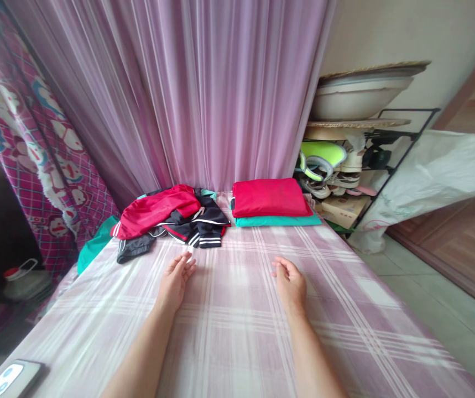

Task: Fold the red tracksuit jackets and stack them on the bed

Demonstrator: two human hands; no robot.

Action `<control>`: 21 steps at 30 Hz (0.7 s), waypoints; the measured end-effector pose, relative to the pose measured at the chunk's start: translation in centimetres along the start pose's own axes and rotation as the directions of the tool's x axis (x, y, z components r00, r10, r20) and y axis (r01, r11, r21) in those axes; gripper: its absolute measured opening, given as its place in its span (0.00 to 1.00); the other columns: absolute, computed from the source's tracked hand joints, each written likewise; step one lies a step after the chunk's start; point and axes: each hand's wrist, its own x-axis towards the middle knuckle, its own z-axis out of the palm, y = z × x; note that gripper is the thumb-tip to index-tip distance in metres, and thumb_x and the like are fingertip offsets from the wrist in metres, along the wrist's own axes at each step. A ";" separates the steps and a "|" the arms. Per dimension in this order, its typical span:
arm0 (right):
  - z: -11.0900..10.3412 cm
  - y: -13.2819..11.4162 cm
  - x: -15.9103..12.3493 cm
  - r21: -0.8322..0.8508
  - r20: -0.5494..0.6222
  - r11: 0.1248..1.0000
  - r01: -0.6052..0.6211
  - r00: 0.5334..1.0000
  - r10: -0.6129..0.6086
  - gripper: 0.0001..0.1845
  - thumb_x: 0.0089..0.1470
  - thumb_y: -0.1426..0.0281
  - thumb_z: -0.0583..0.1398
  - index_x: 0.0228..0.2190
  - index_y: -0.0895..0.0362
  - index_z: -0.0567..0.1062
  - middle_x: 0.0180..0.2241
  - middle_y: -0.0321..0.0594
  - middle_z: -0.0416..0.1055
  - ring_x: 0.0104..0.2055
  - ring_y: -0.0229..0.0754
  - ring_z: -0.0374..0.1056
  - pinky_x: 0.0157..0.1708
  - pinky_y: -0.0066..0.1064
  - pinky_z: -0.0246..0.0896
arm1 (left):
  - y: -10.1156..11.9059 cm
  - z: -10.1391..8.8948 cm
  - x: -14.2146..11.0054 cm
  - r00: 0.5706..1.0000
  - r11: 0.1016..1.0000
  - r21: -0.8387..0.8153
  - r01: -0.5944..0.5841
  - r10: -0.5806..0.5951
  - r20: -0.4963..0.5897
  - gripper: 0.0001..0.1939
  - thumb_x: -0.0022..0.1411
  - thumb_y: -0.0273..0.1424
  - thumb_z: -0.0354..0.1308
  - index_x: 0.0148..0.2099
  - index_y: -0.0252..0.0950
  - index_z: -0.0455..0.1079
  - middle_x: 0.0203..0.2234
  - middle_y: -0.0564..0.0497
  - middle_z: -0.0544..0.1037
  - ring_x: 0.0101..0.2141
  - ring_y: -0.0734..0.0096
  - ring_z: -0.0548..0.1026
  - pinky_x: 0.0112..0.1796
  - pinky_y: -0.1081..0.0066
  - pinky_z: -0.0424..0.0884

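Head view showed two bare hands held apart over a table [237,331] spread with a pale purple-and-white checked cloth. The left hand [177,276] was just short of the loose clothes, its fingers slightly apart and softly bent, palm turned inward. The right hand [291,284] faced it across a stretch of cloth, its fingers curled loosely towards the palm and free of any garment; whether its thumb touched the forefinger could not be told. Nor was it clear whether either hand rested on the cloth or was a little above it.

Beyond the left hand was the rumpled heap: a red garment [158,207] sprawled over a dark garment [206,224] with white-striped trim, whose banded end pointed towards the person. A dark grey piece [134,249] stuck out from the heap's near left side. Farther left, a teal cloth [96,246] draped over the table's edge. Beyond the right hand, a neatly folded red bundle [270,198] lay flat on top of a folded teal piece [278,221], beside the heap.

A phone [13,378] lay at the near left corner. Behind the clothes hung a purple curtain [229,83]; to the right stood a rack [407,149] with a basin [357,97] on top, and shoes [343,179] and a bright yellow-green visor [328,153] below it.
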 end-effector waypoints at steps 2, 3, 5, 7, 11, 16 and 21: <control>0.0 0.2 0.1 -0.004 0.007 1.000 0.008 1.000 -0.008 0.25 0.45 0.54 0.53 0.36 0.57 0.79 0.34 0.46 0.81 0.27 0.48 0.75 0.31 0.37 0.67 | 0.3 -0.3 0.3 0.999 0.999 -0.034 0.017 -0.018 -0.029 0.13 0.54 0.34 0.68 0.41 0.37 0.74 0.44 0.45 0.80 0.39 0.67 0.80 0.44 0.65 0.76; 0.0 0.3 0.1 -0.008 0.011 1.000 0.013 1.000 -0.013 0.25 0.45 0.54 0.53 0.36 0.57 0.79 0.34 0.46 0.81 0.27 0.48 0.75 0.31 0.37 0.67 | 0.5 -0.4 0.6 0.999 0.999 -0.040 0.015 -0.016 -0.039 0.13 0.54 0.33 0.67 0.42 0.37 0.74 0.43 0.45 0.80 0.39 0.68 0.80 0.44 0.66 0.76; 0.1 0.5 0.2 -0.018 0.016 1.000 0.020 1.000 -0.020 0.25 0.46 0.54 0.53 0.36 0.56 0.79 0.34 0.46 0.81 0.28 0.48 0.76 0.31 0.36 0.67 | 0.7 -0.6 1.3 0.998 1.000 -0.014 -0.016 0.015 -0.062 0.15 0.53 0.35 0.68 0.42 0.37 0.73 0.43 0.45 0.80 0.38 0.68 0.80 0.42 0.67 0.76; 0.1 0.7 0.2 -0.028 0.024 0.999 0.017 1.000 -0.016 0.24 0.46 0.54 0.53 0.36 0.56 0.79 0.34 0.45 0.81 0.28 0.48 0.76 0.31 0.36 0.67 | 1.3 -0.5 2.5 0.994 0.993 0.094 -0.073 0.081 -0.079 0.18 0.51 0.39 0.68 0.43 0.37 0.73 0.42 0.46 0.80 0.37 0.68 0.80 0.40 0.67 0.76; 0.2 0.8 0.1 -0.048 0.027 0.999 0.020 0.999 -0.018 0.23 0.47 0.55 0.53 0.36 0.56 0.80 0.34 0.46 0.81 0.29 0.48 0.76 0.31 0.35 0.67 | 4.0 0.2 6.2 0.945 0.785 0.584 -0.206 0.315 -0.090 0.18 0.57 0.43 0.59 0.44 0.36 0.73 0.38 0.46 0.81 0.39 0.64 0.79 0.40 0.67 0.74; 0.3 0.5 -0.1 -0.059 0.013 0.998 0.021 1.000 -0.020 0.23 0.48 0.55 0.53 0.36 0.56 0.79 0.34 0.46 0.81 0.29 0.48 0.76 0.31 0.35 0.67 | 8.8 1.9 11.3 0.903 0.465 0.863 -0.199 0.428 -0.022 0.10 0.55 0.34 0.61 0.40 0.39 0.76 0.40 0.45 0.81 0.47 0.54 0.76 0.49 0.61 0.69; 0.1 0.0 0.0 -0.070 0.027 0.998 0.005 1.000 -0.003 0.23 0.46 0.56 0.52 0.34 0.55 0.80 0.33 0.46 0.81 0.28 0.47 0.76 0.30 0.35 0.68 | 11.4 3.3 14.6 0.896 -0.037 0.988 -0.149 0.417 0.151 0.16 0.60 0.34 0.58 0.50 0.38 0.73 0.49 0.39 0.77 0.51 0.49 0.73 0.48 0.56 0.70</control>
